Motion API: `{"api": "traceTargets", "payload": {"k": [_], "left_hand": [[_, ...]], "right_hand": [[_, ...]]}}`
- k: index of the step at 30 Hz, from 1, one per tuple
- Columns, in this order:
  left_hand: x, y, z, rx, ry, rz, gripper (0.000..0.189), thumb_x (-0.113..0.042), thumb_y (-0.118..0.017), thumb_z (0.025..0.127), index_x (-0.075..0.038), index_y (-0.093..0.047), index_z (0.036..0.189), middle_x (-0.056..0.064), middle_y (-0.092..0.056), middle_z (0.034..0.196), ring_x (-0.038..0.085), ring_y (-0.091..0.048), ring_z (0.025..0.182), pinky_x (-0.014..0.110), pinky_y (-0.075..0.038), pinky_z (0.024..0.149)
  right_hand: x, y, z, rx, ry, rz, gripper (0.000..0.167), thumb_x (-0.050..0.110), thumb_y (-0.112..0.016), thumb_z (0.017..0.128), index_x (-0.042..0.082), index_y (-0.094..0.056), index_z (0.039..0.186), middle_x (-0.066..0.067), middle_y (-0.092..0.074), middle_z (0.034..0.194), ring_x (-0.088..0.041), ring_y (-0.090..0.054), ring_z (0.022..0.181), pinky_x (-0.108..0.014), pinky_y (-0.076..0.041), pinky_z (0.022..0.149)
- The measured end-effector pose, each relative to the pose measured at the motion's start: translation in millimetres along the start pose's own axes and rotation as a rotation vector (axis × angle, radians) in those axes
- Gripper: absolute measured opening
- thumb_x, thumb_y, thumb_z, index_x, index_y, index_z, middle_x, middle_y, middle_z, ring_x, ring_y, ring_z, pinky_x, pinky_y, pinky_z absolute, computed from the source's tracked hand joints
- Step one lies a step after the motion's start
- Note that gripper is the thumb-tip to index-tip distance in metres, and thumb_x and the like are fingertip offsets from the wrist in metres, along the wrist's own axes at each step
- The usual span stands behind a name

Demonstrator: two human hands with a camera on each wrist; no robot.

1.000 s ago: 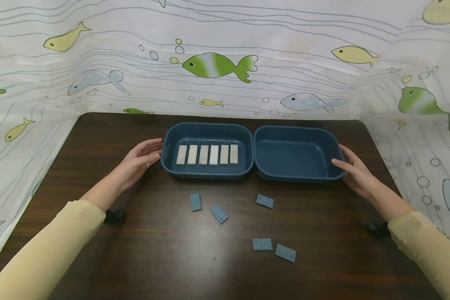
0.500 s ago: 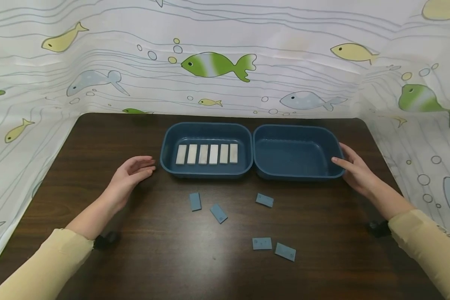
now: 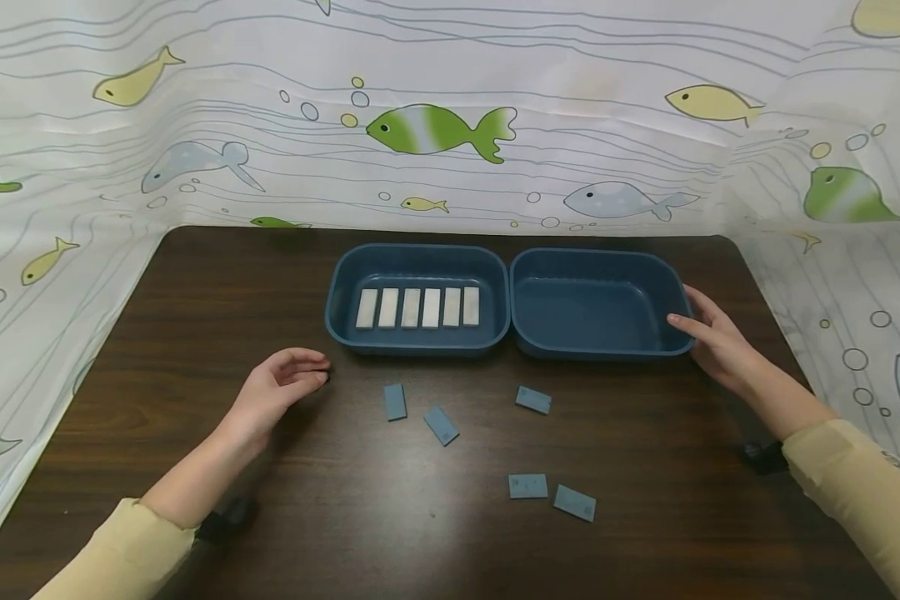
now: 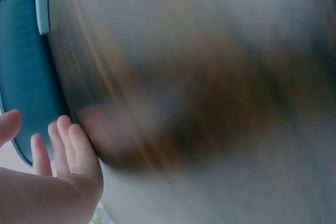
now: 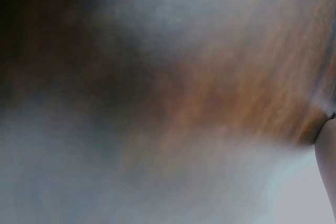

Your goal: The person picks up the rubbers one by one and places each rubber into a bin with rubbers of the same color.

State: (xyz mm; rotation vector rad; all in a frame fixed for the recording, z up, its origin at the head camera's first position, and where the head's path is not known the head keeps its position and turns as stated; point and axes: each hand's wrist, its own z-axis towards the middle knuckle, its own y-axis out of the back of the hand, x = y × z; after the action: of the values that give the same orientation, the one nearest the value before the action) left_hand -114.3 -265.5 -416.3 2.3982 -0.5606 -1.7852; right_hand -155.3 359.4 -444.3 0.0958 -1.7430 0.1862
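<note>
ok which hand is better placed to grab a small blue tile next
Probably the left hand: it appears to hold nothing and is near the leftmost blue tile, while the right hand grips the right tray.

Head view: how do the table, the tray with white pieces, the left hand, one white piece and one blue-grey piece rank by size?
Table
Tray with white pieces
Left hand
White piece and blue-grey piece: too alike to rank

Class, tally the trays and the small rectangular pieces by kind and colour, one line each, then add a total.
Dark blue trays: 2
White pieces: 6
Blue-grey pieces: 5
Total: 13
</note>
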Motion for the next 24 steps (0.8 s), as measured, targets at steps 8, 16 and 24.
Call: {"api": "traceTargets", "payload": {"k": [8,16,24], "left_hand": [[-4.9,-24.1,-4.1,0.056,-0.154,0.183,0.034,-0.004,-0.073,0.098,0.006,-0.064,0.129,0.026,-0.07,0.126,0.013,-0.07,0.104,0.014,-0.055,0.086],[-9.3,-39.0,3.5,0.088,-0.276,0.358,0.032,-0.005,-0.08,0.093,0.0,-0.069,0.122,0.017,-0.075,0.117,0.03,-0.072,0.105,0.04,-0.061,0.094],[-15.9,-51.2,11.9,0.135,-0.31,0.43,0.027,-0.003,-0.08,0.092,-0.003,-0.072,0.118,0.014,-0.075,0.114,0.026,-0.07,0.102,0.046,-0.06,0.094]], "right_hand": [[-1.1,0.0,-0.4,0.004,0.011,-0.016,0.051,0.005,-0.05,0.111,0.024,-0.033,0.155,0.011,-0.049,0.139,0.001,-0.063,0.114,-0.016,-0.056,0.088],[-0.6,0.1,-0.6,0.006,0.014,-0.001,0.05,0.004,-0.05,0.11,0.025,-0.035,0.153,0.011,-0.049,0.139,0.0,-0.064,0.113,-0.017,-0.056,0.088],[-0.2,-1.4,-0.2,-0.008,0.016,0.007,0.048,0.004,-0.051,0.11,0.027,-0.039,0.15,0.011,-0.051,0.137,0.0,-0.066,0.11,-0.017,-0.057,0.086]]}}
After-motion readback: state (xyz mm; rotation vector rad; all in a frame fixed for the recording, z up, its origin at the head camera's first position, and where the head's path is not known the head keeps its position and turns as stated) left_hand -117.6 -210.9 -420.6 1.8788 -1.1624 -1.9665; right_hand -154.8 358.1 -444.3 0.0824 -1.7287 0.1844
